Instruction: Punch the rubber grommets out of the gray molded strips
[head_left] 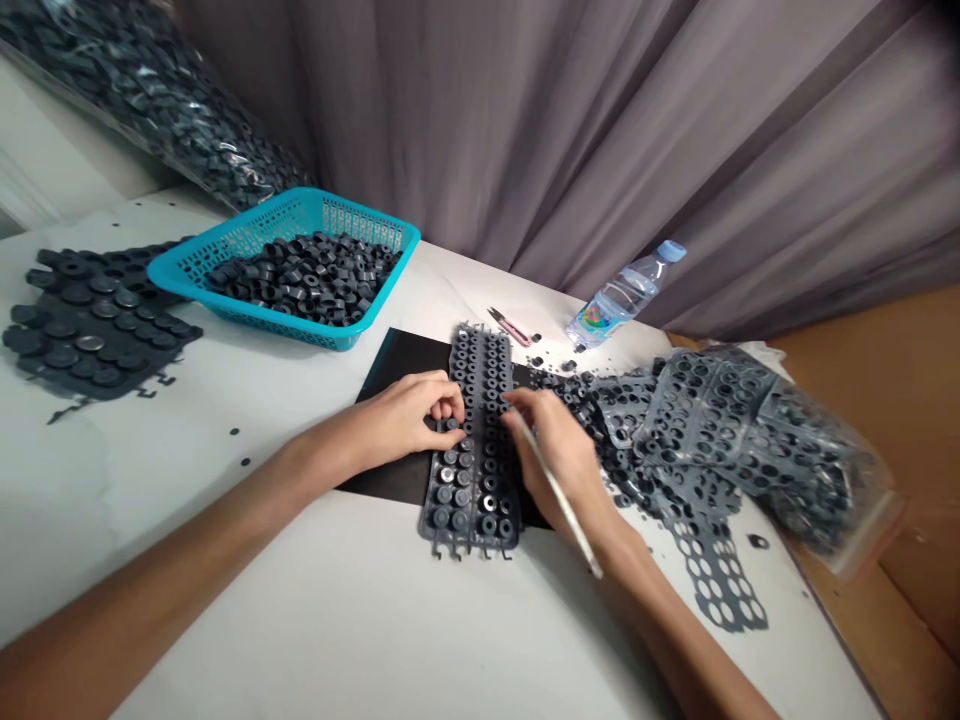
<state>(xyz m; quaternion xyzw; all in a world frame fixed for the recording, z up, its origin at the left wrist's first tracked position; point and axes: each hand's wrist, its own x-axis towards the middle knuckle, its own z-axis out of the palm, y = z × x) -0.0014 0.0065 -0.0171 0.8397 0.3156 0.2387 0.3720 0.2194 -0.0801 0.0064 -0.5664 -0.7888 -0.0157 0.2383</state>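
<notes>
A dark grey moulded rubber sheet [480, 500] with rows of round ring-shaped parts lies across a black mat [397, 470] in front of me. My left hand [420, 415] rests at the sheet's left edge, fingers curled and thumb near the rings; whether a small part is between them is hidden. My right hand [559, 450] is over the sheet's right edge, closed around a thin white stick-like tool [562, 505]. The tool's rear end points back toward my wrist, and its tip is hard to make out by the fingers.
A turquoise basket [352, 340] holds many dark rubber pieces. Stacked sheets [105, 320] lie at left, below a large clear bag [172, 100] of parts. Pink-handled snips [510, 327] and a water bottle [622, 298] stand behind. Punched scrap sheets [705, 430] pile up at right.
</notes>
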